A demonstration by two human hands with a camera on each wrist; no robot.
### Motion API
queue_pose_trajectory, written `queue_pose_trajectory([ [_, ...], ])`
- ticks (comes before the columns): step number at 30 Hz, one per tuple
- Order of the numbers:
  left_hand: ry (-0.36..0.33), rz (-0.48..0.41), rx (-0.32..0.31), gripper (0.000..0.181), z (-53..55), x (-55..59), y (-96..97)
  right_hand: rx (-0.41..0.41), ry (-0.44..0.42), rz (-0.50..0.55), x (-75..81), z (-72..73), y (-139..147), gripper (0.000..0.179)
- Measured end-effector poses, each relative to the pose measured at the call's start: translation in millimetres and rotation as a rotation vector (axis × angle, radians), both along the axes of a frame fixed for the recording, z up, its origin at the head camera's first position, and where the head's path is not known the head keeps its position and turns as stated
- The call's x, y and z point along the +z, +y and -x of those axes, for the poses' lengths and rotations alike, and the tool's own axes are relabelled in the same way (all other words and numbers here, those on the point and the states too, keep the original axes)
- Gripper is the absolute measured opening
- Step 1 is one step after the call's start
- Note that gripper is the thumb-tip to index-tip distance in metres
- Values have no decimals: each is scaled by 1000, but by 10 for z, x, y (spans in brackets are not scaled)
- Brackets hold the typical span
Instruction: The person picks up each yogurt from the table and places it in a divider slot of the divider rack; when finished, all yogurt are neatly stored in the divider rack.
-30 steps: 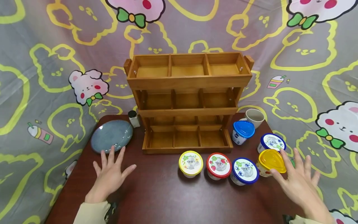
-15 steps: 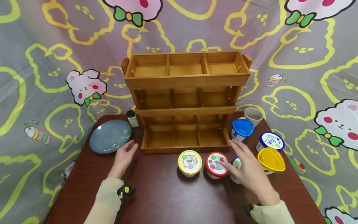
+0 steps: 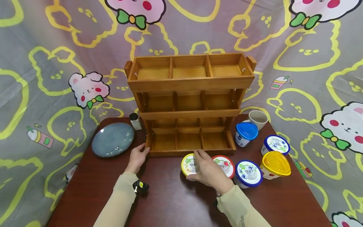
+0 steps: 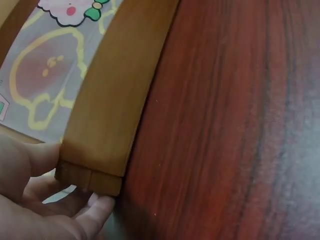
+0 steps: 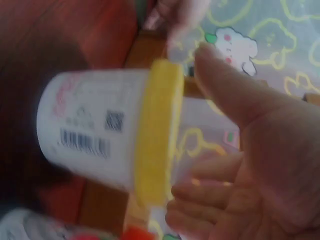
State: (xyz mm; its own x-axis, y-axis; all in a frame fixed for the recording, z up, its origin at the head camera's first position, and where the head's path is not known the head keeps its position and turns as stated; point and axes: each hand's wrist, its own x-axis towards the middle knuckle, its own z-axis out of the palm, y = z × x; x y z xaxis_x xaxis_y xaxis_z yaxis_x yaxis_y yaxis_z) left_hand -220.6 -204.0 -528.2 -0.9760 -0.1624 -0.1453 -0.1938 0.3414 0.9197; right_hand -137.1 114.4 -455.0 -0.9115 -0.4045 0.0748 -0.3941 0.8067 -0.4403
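Observation:
A wooden three-tier shelf (image 3: 191,82) with divided compartments stands on the dark table. At the front left corner of its lowest tier, my left hand (image 3: 137,158) pinches the wood between thumb and fingers; the left wrist view shows this corner of the shelf (image 4: 107,130) close up. My right hand (image 3: 211,171) hovers over a yellow-lidded cup (image 3: 187,164), hiding part of its lid. In the right wrist view, thumb and fingers spread around the yellow lid (image 5: 157,132) without closing on it. Just right of it is a red-lidded cup (image 3: 227,165), partly behind the hand.
Further right stand a blue-lidded cup (image 3: 248,173), a yellow-topped tub (image 3: 275,163), another blue-rimmed cup (image 3: 275,144) and a blue-topped tub (image 3: 246,132). A beige mug (image 3: 258,119) stands behind them. At left are a blue-grey plate (image 3: 112,140) and a black-capped jar (image 3: 135,122).
My left hand has come in from beside the plate and taken hold of the shelf's corner. My right hand has swept left from the right-hand cups to the yellow-lidded cup.

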Motion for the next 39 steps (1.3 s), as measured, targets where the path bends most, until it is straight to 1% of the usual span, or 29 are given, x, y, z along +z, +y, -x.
queue_pose_trajectory([
  [3, 3, 4, -2, 49, 15, -19, -3, -3, -22, -18, -46, 8, -66, 103],
  [8, 6, 2, -10, 48, 55, -7, 2, -38, -45, -29, -78, 13, -119, 103],
  [12, -4, 13, -12, 48, 55, 2, 5, -54, -74, 9, -108, 16, -163, 109],
  [15, -17, 22, -11, 49, 35, 0, -1, -65, -93, 41, -165, 9, -215, 116],
  [18, -28, 19, -6, 49, 17, -10, -9, -76, -82, 64, -244, -3, -272, 119],
  [22, -23, 15, -4, 48, 17, -24, -17, -111, -63, 118, -320, -27, -327, 117],
  [25, -19, 15, -6, 48, 27, -24, -21, -141, -64, 158, -333, -43, -346, 116],
  [28, -22, 15, -6, 48, 32, -14, -23, -156, -75, 175, -332, -48, -354, 116],
  [34, -21, 15, -11, 48, 27, 6, -21, -196, -141, 195, -327, -73, -359, 120],
  [39, -17, 16, -7, 49, 6, 3, -27, -231, -156, 220, -373, -105, -367, 120],
])
